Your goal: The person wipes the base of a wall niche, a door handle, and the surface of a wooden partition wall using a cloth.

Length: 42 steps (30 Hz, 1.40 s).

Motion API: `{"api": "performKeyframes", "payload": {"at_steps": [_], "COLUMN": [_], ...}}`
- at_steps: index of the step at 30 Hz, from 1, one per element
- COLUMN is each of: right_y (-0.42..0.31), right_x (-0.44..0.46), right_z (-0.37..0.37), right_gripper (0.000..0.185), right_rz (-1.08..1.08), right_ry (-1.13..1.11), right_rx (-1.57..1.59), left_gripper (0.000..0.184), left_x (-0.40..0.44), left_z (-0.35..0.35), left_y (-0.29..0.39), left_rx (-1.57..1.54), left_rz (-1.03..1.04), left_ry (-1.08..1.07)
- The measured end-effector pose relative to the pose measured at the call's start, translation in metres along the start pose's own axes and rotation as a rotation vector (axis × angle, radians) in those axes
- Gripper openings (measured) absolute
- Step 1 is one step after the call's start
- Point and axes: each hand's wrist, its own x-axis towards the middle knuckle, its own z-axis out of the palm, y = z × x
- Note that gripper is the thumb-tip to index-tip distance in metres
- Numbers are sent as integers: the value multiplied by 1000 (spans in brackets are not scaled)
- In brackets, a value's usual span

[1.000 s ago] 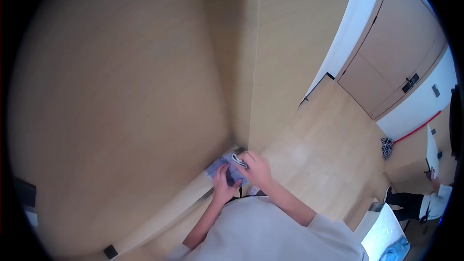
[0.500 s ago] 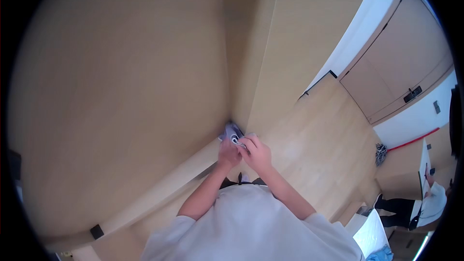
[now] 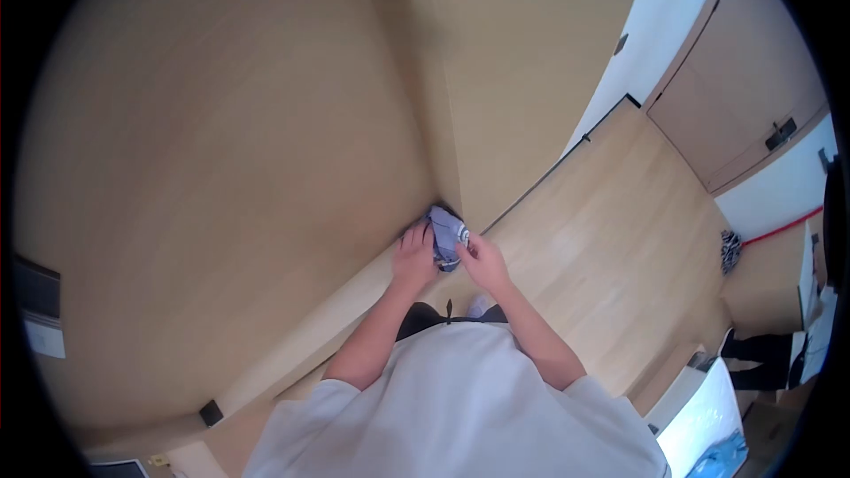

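A crumpled purple-grey cloth item [image 3: 445,235] is between my hands, close to the corner of the wood-coloured panels. Its right edge shows a small white and dark banded part; what kind of item it is I cannot make out. My left hand [image 3: 414,258] grips its left side, the fingers laid over the fabric. At the right edge, by the banded part, my right hand [image 3: 485,264] pinches the fabric between thumb and fingers. The underside of the cloth is hidden.
Tall wood-coloured panels [image 3: 239,150] rise in front and to the left. Pale wooden floor [image 3: 593,248] stretches right towards a door [image 3: 744,80]. A mop head [image 3: 730,250] rests by the wall. At lower right a person [image 3: 760,361] stands near a white surface [image 3: 695,412].
My hands have moved apart, and more of the purple-grey cloth shows spread between them. The view has shifted, and the person at right is now partly out of frame.
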Motion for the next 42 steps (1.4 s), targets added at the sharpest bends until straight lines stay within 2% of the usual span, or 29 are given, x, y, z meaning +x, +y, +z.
{"api": "performKeyframes", "payload": {"at_steps": [1,4,6,7,9,10,12,13,16,19,22,25,28,30,32,34,36,37,39,42], "right_y": [1,6,15,12,2,-3,-17,-26,-70,-123,-171,-201,-244,-271,-301,-325,-343,-351,-343,-306], "right_x": [-6,-7,-10,-17,-34,-39,-45,-44,-52,-66,-79,-86,-75,-71,-60,-42,-23,-25,-23,-7], "right_z": [-23,-8,-2,1,10,14,18,19,23,21,2,-25,-64,-82,-98,-118,-133,-136,-137,-128], "right_gripper": [24,23,24,24,26,25,24,24,24,25,24,25,24,24,27,29,31,34,37,43], "right_rz": [11,45,69,49,-22,-138,-359,-400,-489,-546,-635,-717,-756,-736,-828,-913,-970,-911,-929,-926], "right_ry": [-23,-105,-185,-128,-44,-22,26,14,-45,-144,-124,-16,180,326,444,567,677,655,588,484], "right_rx": [44,115,84,99,114,69,-10,-60,-163,-207,-290,-340,-336,-261,-253,-218,-155,-168,-305,-434], "left_gripper": [93,88,95,100,101,102,98,96,84,67,47,34,33,47,66,68,69,69,69,68], "left_x": [-4,-31,-55,-68,-102,-119,-141,-148,-154,-156,-153,-153,-132,-112,-82,-55,-24,-7,24,40], "left_z": [-14,-31,-37,-40,-52,-61,-74,-75,-70,-76,-75,-107,-155,-195,-218,-251,-270,-264,-250,-216], "left_y": [22,3,-10,-17,-29,-31,-32,-33,-37,-26,-13,2,30,65,95,127,145,148,154,150], "left_rx": [2,-36,-13,-12,-20,-30,-85,-109,-561,-918,-1058,-1192,-1284,-1404,-1518,-1406,-1312,-1279,-1208,-1100], "left_rz": [-19,-41,-54,-66,-82,-96,-119,-120,-326,-350,-170,-52,-6,111,373,467,534,552,590,550], "left_ry": [-26,28,-27,-42,-122,-157,-111,-96,22,229,413,317,354,394,481,652,697,660,584,506]}}
